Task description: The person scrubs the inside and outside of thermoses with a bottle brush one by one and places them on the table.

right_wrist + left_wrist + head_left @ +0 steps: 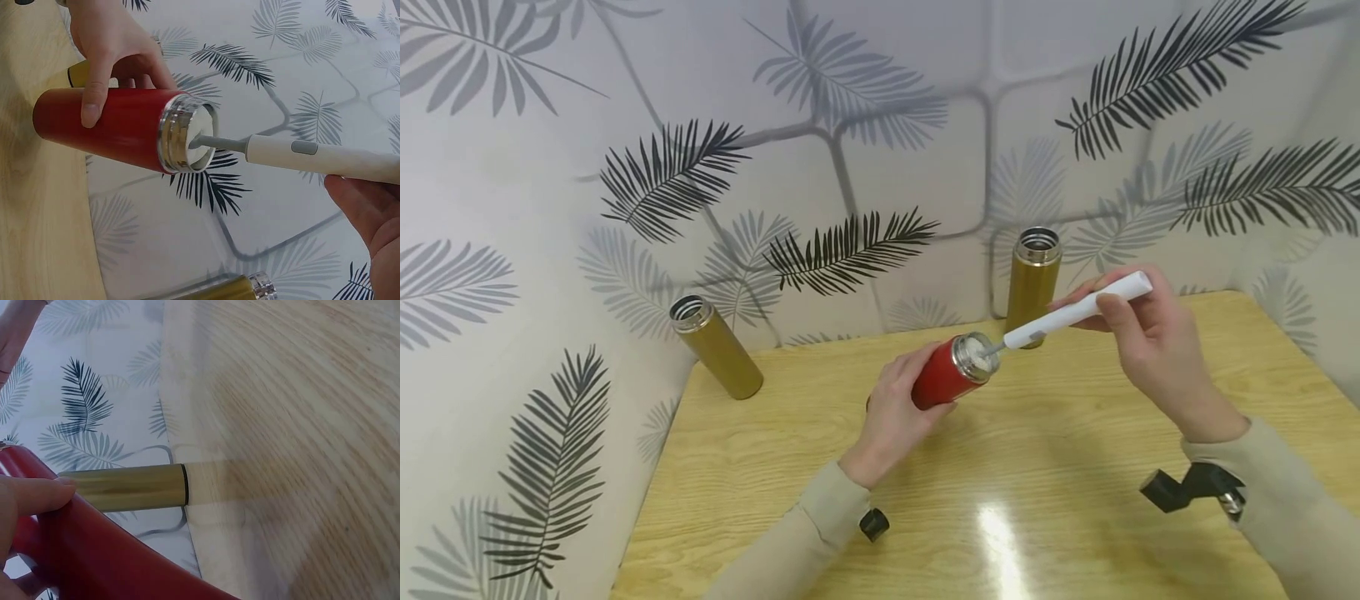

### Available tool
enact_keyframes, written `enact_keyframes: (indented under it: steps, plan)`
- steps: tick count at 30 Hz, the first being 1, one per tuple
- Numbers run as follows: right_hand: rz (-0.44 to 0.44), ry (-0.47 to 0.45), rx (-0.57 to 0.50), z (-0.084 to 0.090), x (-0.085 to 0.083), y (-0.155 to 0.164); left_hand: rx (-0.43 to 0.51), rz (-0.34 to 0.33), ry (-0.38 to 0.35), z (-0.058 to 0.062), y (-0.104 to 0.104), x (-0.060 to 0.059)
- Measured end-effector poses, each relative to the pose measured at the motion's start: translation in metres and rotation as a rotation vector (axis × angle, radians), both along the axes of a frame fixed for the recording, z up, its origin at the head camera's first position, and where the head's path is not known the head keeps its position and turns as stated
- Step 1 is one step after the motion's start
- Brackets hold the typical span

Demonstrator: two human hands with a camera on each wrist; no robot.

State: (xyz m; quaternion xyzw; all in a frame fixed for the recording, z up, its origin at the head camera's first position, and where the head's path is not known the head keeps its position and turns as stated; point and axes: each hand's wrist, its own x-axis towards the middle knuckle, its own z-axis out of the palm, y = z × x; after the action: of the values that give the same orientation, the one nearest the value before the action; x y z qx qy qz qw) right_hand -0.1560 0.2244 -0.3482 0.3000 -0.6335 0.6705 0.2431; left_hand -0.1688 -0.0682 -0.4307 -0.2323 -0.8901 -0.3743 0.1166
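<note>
My left hand (895, 408) grips a red flask (943, 377) and tilts it above the wooden table, its steel mouth facing right. The same red flask (106, 125) lies sideways in the right wrist view, with left-hand fingers (94, 81) curled over its body. My right hand (1150, 333) holds a white brush handle (1078, 310). The brush's head sits inside the flask's mouth (190, 140), on a grey stem (219, 144). In the left wrist view the red flask (94, 550) fills the lower left under a fingertip (37, 494).
Two open gold flasks stand on the table (1000, 467): one (717, 346) leaning at the back left, one (1033, 279) upright at the back behind the brush. Leaf-patterned sheets wall the table on the left, back and right. A black cap (874, 524) sits by my left sleeve.
</note>
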Motion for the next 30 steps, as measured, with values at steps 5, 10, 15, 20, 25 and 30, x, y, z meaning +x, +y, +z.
enact_keyframes:
  steps: [5, 10, 15, 20, 25, 30]
  plan:
    - [0.017, 0.000, -0.052, 0.006, 0.000, 0.006, -0.042, 0.007, 0.050, 0.000, -0.007, 0.000]
    - [0.035, 0.019, -0.090, 0.012, -0.001, 0.011, -0.029, -0.001, 0.057, 0.002, -0.010, -0.002]
    - [0.011, 0.022, -0.165, 0.013, -0.001, 0.014, -0.042, 0.004, 0.061, 0.002, -0.010, -0.004]
    - [-0.025, 0.037, -0.240, 0.013, -0.002, 0.017, -0.058, 0.010, 0.091, 0.003, -0.010, -0.005]
    - [-0.074, 0.029, -0.272, 0.015, -0.003, 0.021, -0.064, 0.021, 0.096, -0.002, -0.014, -0.007]
    - [-0.202, 0.059, -0.254, 0.024, -0.002, 0.036, -0.033, 0.083, 0.064, -0.010, -0.024, -0.009]
